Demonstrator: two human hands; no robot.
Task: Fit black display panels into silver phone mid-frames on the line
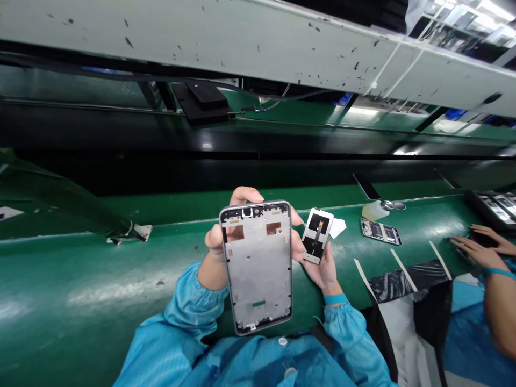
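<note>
The left hand [215, 243] is curled about a grey phone frame [262, 269], thumb on its left edge and a finger over its top; the frame is raised above the table [169, 317], tilted, its recessed metal face towards the camera, with cut-outs near the upper corners; the right hand [320, 272], partly closed, has hold of a white-edged panel [309, 247] just beside the frame, its thumb along the panel's right edge; more fingertips show past the frame's right edge, and I cannot tell which hand they belong to; a small white paper [337, 228] lies just beyond the panel.

Further right, an opened phone [381, 231] rests flat on the green table, near a small bottle [374, 210] of pale liquid; a dark slab [366, 186] lies behind the bottle; a black and white sheet [407, 322] with pale tape strips hangs at the table's near edge; beyond it, a co-worker's hands [475, 250] rest on a dark object, near a black tray [479, 207] of phone parts.
</note>
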